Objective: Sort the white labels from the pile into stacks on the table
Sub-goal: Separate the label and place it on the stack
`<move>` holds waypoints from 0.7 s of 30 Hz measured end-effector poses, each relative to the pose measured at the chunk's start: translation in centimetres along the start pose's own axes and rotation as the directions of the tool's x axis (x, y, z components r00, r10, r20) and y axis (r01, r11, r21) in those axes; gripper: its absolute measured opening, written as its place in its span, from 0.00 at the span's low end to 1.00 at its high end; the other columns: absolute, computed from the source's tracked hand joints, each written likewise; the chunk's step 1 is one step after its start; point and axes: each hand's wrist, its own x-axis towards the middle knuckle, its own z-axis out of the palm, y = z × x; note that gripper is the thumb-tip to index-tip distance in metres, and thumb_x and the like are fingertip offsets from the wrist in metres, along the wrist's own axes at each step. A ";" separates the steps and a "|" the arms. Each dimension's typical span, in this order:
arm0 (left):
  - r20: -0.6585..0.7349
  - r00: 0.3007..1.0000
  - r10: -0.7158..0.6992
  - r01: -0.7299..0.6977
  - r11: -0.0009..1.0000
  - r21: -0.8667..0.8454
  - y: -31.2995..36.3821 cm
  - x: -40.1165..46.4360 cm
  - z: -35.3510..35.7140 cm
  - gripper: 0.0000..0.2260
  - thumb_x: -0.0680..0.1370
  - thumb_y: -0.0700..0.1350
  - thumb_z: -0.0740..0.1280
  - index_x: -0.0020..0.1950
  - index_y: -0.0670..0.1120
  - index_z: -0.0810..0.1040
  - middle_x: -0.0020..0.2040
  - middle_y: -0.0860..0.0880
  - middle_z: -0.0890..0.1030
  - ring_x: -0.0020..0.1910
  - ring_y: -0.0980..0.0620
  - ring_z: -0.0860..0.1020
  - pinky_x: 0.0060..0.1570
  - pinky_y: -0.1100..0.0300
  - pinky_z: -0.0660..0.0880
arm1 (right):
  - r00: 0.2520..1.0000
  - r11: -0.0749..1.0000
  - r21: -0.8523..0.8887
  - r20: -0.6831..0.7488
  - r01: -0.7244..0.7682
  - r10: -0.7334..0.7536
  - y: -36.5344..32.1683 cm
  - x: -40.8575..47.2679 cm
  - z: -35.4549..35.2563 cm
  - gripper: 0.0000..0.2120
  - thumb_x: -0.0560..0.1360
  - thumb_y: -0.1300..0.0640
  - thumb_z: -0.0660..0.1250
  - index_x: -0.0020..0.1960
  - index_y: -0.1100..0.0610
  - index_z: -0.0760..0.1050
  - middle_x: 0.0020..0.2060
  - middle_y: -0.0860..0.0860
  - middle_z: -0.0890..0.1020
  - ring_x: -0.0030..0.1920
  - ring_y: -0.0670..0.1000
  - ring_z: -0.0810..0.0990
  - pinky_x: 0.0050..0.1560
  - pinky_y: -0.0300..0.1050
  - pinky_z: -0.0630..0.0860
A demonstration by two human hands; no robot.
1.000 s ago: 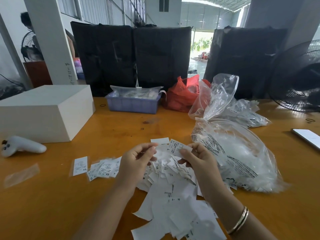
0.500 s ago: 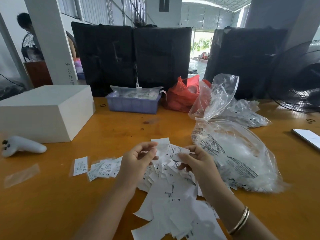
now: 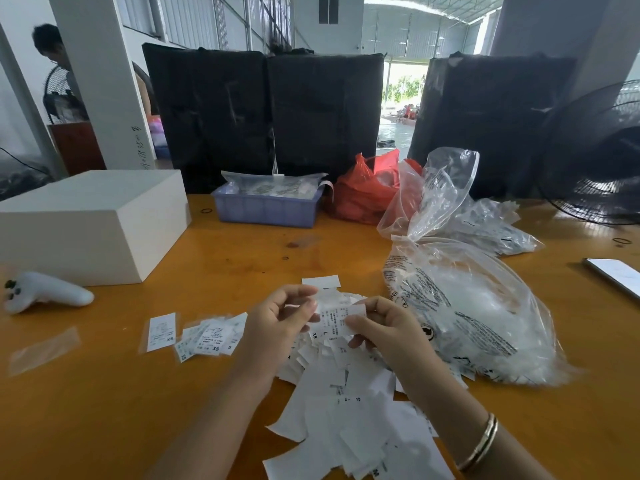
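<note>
A loose pile of white labels [image 3: 346,403] lies on the orange table [image 3: 104,410] in front of me. My right hand [image 3: 384,327] pinches one white label [image 3: 353,318] above the pile's far end. Close beside it, my left hand [image 3: 277,327] has curled fingers holding a few labels against its palm, mostly hidden. To the left lies a small fanned stack of labels [image 3: 211,336], and a single label [image 3: 161,331] lies further left.
A large clear plastic bag [image 3: 478,306] of white stuff lies to the right, more bags [image 3: 491,226] behind it. A white box [image 3: 90,223], white controller [image 3: 45,296], blue tray [image 3: 266,206], red bag [image 3: 363,192], phone [image 3: 616,273] and fan [image 3: 602,154] ring the table.
My right hand has drawn its label down and left, closer to the left hand. The left hand has stayed in place with fingers curling a little more.
</note>
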 end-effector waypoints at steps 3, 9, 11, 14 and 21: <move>0.015 1.000 0.004 -0.004 1.000 -0.004 0.0 0.0 0.0 0.06 0.76 0.41 0.69 0.49 0.52 0.81 0.40 0.56 0.84 0.41 0.58 0.83 0.37 0.69 0.77 | 0.997 0.999 0.043 -0.075 0.033 -0.030 0.1 0.1 -0.1 0.02 0.74 0.61 0.69 0.44 0.58 0.77 0.31 0.48 0.83 0.30 0.44 0.80 0.31 0.33 0.73; -0.006 1.000 0.015 -0.015 1.000 -0.021 0.0 0.0 -0.1 0.05 0.77 0.42 0.67 0.49 0.51 0.81 0.40 0.56 0.84 0.41 0.57 0.83 0.37 0.69 0.77 | 0.970 0.950 0.306 -0.243 0.063 0.014 0.0 0.3 -1.0 0.01 0.75 0.61 0.69 0.46 0.59 0.77 0.38 0.52 0.85 0.35 0.48 0.82 0.34 0.36 0.75; -0.004 1.000 0.020 -0.020 0.999 -0.026 0.1 0.0 0.0 0.06 0.78 0.41 0.67 0.49 0.51 0.81 0.40 0.56 0.84 0.41 0.57 0.83 0.37 0.69 0.77 | 0.976 0.946 0.320 -0.219 0.059 0.013 0.0 0.3 -0.8 0.01 0.74 0.62 0.69 0.45 0.58 0.77 0.36 0.52 0.84 0.34 0.48 0.82 0.32 0.35 0.75; -0.010 1.000 0.028 -0.028 0.999 -0.025 0.2 0.0 0.0 0.05 0.77 0.42 0.67 0.48 0.52 0.81 0.40 0.56 0.84 0.40 0.57 0.83 0.36 0.69 0.77 | 0.984 0.954 0.294 -0.177 0.055 -0.002 0.0 0.2 -0.5 0.02 0.74 0.62 0.69 0.44 0.58 0.77 0.36 0.52 0.85 0.33 0.47 0.82 0.32 0.33 0.75; -0.017 1.000 0.020 -0.021 0.999 -0.048 0.3 0.1 -0.1 0.05 0.77 0.43 0.66 0.48 0.51 0.81 0.40 0.55 0.84 0.39 0.56 0.83 0.37 0.68 0.78 | 0.983 0.943 0.316 -0.176 0.107 -0.053 0.0 0.2 -0.5 0.03 0.74 0.62 0.70 0.43 0.57 0.76 0.37 0.52 0.85 0.34 0.48 0.82 0.34 0.35 0.76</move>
